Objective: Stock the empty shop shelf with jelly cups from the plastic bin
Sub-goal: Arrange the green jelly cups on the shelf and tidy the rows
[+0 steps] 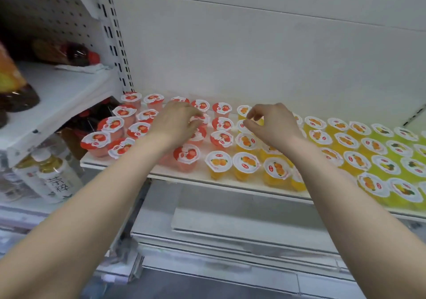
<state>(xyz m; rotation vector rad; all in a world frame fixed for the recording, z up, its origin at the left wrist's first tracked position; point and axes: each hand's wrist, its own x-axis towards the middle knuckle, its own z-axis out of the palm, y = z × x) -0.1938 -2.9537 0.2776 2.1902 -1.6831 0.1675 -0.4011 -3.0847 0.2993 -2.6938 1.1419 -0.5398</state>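
The white shelf (184, 174) holds rows of jelly cups: red strawberry cups (187, 154) on the left, orange cups (246, 163) in the middle, yellow-green cups (385, 166) on the right. My left hand (175, 123) reaches over the red rows, its fingers curled around a red jelly cup (202, 119) in the third column. My right hand (272, 124) hovers over the back orange rows with thumb and fingers bent and apart above an orange cup (242, 126). The plastic bin is not in view.
A neighbouring shelf (60, 91) at the left carries bagged goods (13, 84); bottles (54, 176) stand below it. A slotted upright (115, 45) separates the two bays. White lower shelves (230, 225) sit under the stocked one. The back wall panel (253, 57) is bare.
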